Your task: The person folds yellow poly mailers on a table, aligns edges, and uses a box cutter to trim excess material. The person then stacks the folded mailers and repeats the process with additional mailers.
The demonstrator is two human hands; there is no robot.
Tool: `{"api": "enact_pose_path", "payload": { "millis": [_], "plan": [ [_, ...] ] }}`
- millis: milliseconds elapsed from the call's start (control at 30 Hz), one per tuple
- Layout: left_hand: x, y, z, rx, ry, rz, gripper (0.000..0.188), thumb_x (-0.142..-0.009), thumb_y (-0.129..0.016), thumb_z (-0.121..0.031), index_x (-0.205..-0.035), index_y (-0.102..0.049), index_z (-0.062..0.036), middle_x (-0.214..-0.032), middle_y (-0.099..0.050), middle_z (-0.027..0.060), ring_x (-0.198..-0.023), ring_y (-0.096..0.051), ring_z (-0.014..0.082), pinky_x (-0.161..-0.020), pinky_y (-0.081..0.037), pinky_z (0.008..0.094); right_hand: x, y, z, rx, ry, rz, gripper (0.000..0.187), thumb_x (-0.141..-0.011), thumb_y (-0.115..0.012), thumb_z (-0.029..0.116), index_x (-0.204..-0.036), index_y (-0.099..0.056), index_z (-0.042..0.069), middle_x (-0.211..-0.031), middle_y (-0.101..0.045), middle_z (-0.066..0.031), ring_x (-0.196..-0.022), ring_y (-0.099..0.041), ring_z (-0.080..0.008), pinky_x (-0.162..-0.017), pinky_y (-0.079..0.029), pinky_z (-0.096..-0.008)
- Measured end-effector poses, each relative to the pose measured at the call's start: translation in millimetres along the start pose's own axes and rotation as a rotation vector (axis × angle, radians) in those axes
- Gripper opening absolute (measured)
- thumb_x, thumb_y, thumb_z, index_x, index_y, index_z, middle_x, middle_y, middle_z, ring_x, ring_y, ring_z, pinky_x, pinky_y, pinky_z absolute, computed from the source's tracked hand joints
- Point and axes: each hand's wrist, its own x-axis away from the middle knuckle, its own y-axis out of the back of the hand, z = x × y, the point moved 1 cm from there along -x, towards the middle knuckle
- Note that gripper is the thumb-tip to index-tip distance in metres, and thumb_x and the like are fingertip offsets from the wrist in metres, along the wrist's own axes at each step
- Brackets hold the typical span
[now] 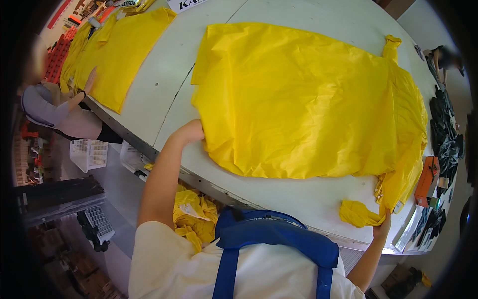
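Observation:
A large yellow raincoat (303,104) lies spread on the white table in front of me, its broad hem to the left and its sleeve end to the right. My left hand (191,131) is at the near left corner of the hem, its fingers tucked behind the fabric and mostly hidden. At the near right, my right hand (382,228) is closed on the coat's sleeve (361,214), which hangs bunched toward me. The second sleeve (392,46) sticks out at the far right. Wrinkles run across the coat's body.
To the left a person (55,104) stands with a hand on another yellow garment (127,55). An orange box (427,182) and dark garments (444,129) lie along the right side. Below the table edge are yellow fabric (193,212) and a white basket (89,153).

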Motion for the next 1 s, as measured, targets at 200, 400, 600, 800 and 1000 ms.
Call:
{"api": "enact_pose_path", "payload": {
  "millis": [200,400,600,800,1000],
  "plan": [
    [18.7,103.3,-21.7,0.092,-0.395,-0.372,0.013,-0.095,-0.051,-0.020,-0.101,-0.054,-0.0091,-0.092,-0.053,-0.0060,-0.095,-0.051,0.0069,-0.093,-0.039,0.0254,-13.4,26.3,84.9,0.240,0.191,0.081,0.054,-0.093,-0.057,0.038,-0.132,-0.046,0.004,-0.126,-0.055,-0.0079,-0.113,-0.054,-0.0222,-0.095,-0.044,-0.0336],
    [100.9,206.3,-122.2,0.427,-0.945,-0.782,0.025,-0.096,-0.052,-0.032,-0.107,-0.053,-0.0093,-0.095,-0.055,-0.0010,-0.088,-0.053,0.0092,-0.079,-0.043,0.0243,59.2,35.6,270.8,0.216,0.336,0.013,0.058,-0.092,-0.053,0.047,-0.133,-0.046,0.005,-0.124,-0.055,-0.0081,-0.113,-0.054,-0.0208,-0.094,-0.045,-0.0349],
    [132.5,258.0,-4.2,-0.375,0.096,-0.798,0.027,-0.089,-0.057,-0.036,-0.087,-0.057,-0.0081,-0.064,-0.048,0.0008,-0.048,-0.040,0.0091,-0.042,-0.031,0.0272,58.6,129.2,261.7,0.494,0.292,-0.009,0.055,-0.093,-0.053,0.045,-0.129,-0.049,0.003,-0.114,-0.058,-0.0085,-0.105,-0.056,-0.0202,-0.090,-0.045,-0.0326],
    [131.7,153.4,127.0,0.399,-0.128,-0.667,0.018,-0.089,-0.060,-0.024,-0.100,-0.061,-0.0103,-0.095,-0.062,-0.0032,-0.079,-0.054,0.0059,-0.063,-0.041,0.0202,40.0,134.7,162.3,0.878,0.148,-0.151,0.050,-0.094,-0.050,0.042,-0.122,-0.052,0.000,-0.100,-0.061,-0.0096,-0.093,-0.058,-0.0195,-0.082,-0.044,-0.0289],
    [95.1,97.8,134.3,0.659,-0.428,-0.860,0.023,-0.096,-0.052,-0.022,-0.108,-0.058,-0.0028,-0.095,-0.061,0.0013,-0.086,-0.054,0.0105,-0.082,-0.041,0.0244,8.4,134.1,124.1,1.156,0.226,-0.238,0.056,-0.098,-0.040,0.042,-0.124,-0.050,-0.006,-0.109,-0.061,-0.0155,-0.094,-0.059,-0.0264,-0.085,-0.045,-0.0325]
  ]
}}
